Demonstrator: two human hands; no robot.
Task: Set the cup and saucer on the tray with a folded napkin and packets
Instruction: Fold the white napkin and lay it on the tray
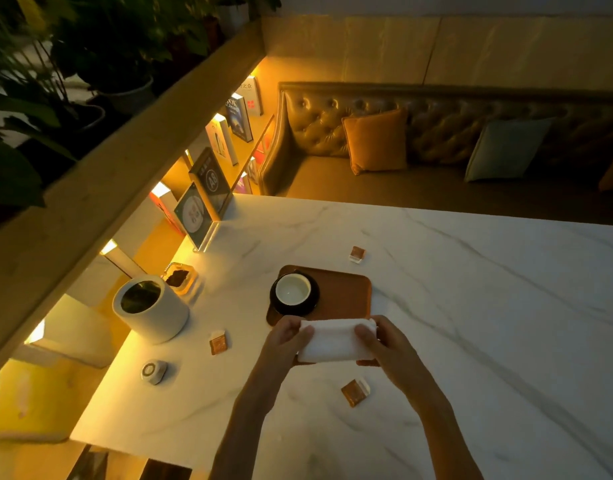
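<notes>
On the marble counter (471,306) a brown tray (343,292) lies towards the left side, and the white cup (293,289) already sits on its dark saucer (312,303) at the tray's far left corner. Both hands are closed on a folded white napkin (336,341), held over the tray's near edge: the left hand (286,336) pinches its left end between thumb and fingers, the right hand (381,336) its right end. The step in hand looks to be setting the napkin down, and it would go best lowered flat onto the bare right part of the tray, long edge square with the tray's rim and clear of the saucer, both ends let go together so the fold holds. Three small brown packets are not yet on the tray: a far packet (357,254) beyond its far right corner, a left packet (218,342) near the counter's left edge, and a near packet (355,392) between the wrists.
</notes>
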